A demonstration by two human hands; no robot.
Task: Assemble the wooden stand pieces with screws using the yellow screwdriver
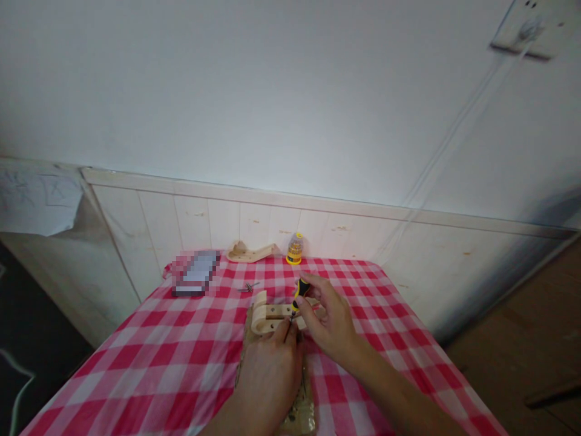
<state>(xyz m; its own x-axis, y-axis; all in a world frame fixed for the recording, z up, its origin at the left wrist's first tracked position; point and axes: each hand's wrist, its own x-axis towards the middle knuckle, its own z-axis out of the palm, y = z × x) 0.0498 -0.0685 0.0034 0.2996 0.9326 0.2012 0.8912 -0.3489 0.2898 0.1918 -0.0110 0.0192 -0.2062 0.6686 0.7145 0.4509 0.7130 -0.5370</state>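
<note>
screwing seems in hand, needing steady alignment next: right hand (334,318) clamped on screwdriver (302,288), left hand (273,366), hold unclear, by its tip at the wooden piece (259,316), short of the far edge of the table (181,357).

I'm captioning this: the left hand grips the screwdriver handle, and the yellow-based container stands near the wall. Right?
Wrong hand: the head view shows the right hand gripping the screwdriver handle. The yellow-based container does stand near the wall.

The left hand (272,369), right hand (334,316) and forearms (402,387) are bare.
</note>
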